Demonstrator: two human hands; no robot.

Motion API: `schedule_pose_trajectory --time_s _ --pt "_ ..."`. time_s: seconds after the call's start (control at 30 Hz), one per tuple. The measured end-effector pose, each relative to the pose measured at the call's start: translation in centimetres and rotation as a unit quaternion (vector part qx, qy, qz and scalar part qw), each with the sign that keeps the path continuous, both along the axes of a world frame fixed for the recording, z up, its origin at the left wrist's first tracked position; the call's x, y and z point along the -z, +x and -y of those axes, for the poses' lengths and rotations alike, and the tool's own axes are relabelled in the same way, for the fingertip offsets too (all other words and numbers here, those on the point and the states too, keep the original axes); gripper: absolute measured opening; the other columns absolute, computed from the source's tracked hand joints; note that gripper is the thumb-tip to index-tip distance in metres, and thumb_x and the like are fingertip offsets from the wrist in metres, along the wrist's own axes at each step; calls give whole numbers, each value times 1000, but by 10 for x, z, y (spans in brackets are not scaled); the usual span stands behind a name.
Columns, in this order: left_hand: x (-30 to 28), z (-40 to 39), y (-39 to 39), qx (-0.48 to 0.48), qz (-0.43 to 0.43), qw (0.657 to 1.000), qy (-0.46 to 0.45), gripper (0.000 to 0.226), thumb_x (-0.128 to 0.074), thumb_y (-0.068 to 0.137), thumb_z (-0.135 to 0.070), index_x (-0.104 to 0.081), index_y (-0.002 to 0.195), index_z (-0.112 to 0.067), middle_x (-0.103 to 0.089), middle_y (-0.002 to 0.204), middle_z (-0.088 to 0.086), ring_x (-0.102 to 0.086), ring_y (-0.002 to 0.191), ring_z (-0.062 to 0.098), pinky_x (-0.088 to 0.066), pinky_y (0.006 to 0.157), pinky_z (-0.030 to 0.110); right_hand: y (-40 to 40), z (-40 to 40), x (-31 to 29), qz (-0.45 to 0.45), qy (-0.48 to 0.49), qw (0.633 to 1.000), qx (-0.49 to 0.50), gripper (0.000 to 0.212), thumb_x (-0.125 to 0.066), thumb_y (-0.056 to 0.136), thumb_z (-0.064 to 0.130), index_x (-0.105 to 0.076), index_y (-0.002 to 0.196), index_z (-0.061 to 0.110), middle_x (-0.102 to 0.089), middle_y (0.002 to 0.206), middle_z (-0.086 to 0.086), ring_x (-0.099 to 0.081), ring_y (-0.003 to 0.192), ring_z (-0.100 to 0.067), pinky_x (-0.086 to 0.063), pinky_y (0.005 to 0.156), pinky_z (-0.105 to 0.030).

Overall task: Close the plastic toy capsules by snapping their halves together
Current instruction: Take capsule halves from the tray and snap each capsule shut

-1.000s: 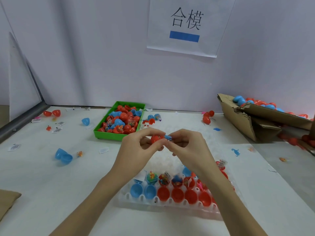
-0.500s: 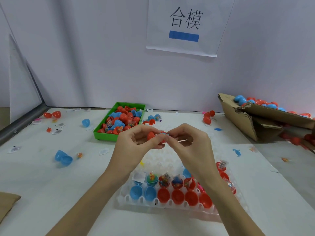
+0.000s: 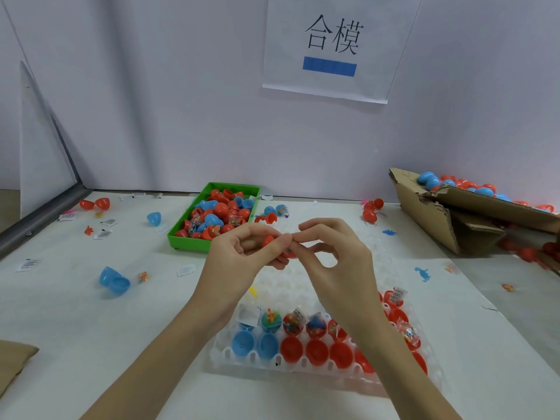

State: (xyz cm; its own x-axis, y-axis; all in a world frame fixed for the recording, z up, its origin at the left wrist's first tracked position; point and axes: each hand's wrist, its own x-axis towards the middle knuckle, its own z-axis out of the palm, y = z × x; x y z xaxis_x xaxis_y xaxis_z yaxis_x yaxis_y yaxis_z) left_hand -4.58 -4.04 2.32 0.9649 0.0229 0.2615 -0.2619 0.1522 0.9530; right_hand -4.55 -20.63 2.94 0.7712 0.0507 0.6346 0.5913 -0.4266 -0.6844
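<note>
My left hand (image 3: 242, 256) grips a red capsule (image 3: 269, 240) above the middle of the table, fingers curled round it. My right hand (image 3: 336, 256) meets it from the right, thumb and forefinger pinching at the capsule's edge; what sits between those fingertips is too small to tell. Below my wrists lies a clear plastic tray (image 3: 303, 366) holding blue halves (image 3: 243, 343), red halves (image 3: 291, 349) and several halves filled with small toys (image 3: 293, 322).
A green bin (image 3: 185, 239) full of red and blue capsules stands behind my hands. A torn cardboard box (image 3: 439, 216) with more capsules lies at the right. Loose blue halves (image 3: 113, 280), red halves (image 3: 94, 204), paper slips and tiny toys are scattered on the white table.
Both hands stayed together on the red capsule and shifted slightly. My right fingers have spread a little, with the upper ones now lifted off the capsule.
</note>
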Motion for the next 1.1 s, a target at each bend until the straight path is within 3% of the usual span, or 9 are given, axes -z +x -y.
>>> schedule_pose_trajectory --time_s 0.1,0.27,0.37,0.47,0.57,0.77,1.0,1.1 --pt "-2 0 1 23 -18 998 -49 19 -80 84 -30 -81 99 -19 -80 96 13 -78 85 29 -61 75 24 1 4 -5 -85 54 992 -80 16 -72 94 16 -78 100 29 -73 107 9 -69 105 -10 -58 85 -20" --pt "-3 -3 2 29 -18 996 -76 21 -80 82 -28 -81 99 -18 -79 100 15 -78 88 29 -61 76 24 0 5 -8 -135 134 972 -139 19 -70 96 12 -77 111 21 -78 104 11 -74 100 -10 -58 82 -18" --pt "-4 -3 1 11 7 1000 -28 20 -78 87 -25 -78 105 -16 -80 97 10 -79 85 27 -61 74 23 -1 4 -8 -120 137 976 -121 28 -74 93 17 -72 120 25 -77 104 15 -75 95 -7 -57 78 -14" --pt "-6 -1 0 -12 31 999 29 23 -77 90 -23 -75 110 -14 -81 97 2 -79 82 22 -61 75 21 0 2 -5 -121 128 980 -91 22 -77 89 21 -73 110 28 -76 98 22 -74 91 -1 -55 75 -10" --pt "-7 -1 -2 -5 46 997 67 34 -79 83 -33 -77 114 -19 -78 109 -2 -78 91 20 -61 84 23 0 1 -3 -110 113 984 -81 19 -78 87 25 -73 105 31 -76 94 23 -75 91 -3 -56 77 -11" --pt "-3 -4 -1 25 122 976 178 44 -75 92 -7 -68 135 -15 -63 124 0 -71 110 15 -56 96 22 1 5 -2 -109 139 980 -90 19 -79 87 21 -77 106 22 -78 94 14 -75 91 -6 -56 79 -13" --pt "5 -2 2 -25 165 966 198 42 -68 98 -15 -64 140 -16 -65 120 0 -69 111 22 -60 96 33 -1 3 -4 -116 144 976 -112 18 -69 95 18 -75 110 28 -77 96 17 -74 94 -4 -54 80 -10" --pt "8 0 3 -50 167 968 181 35 -66 99 -4 -69 132 -15 -67 117 0 -70 108 25 -61 93 38 -3 0 -5 -101 122 981 -113 22 -69 95 13 -74 110 28 -77 97 18 -74 95 -5 -55 82 -12"
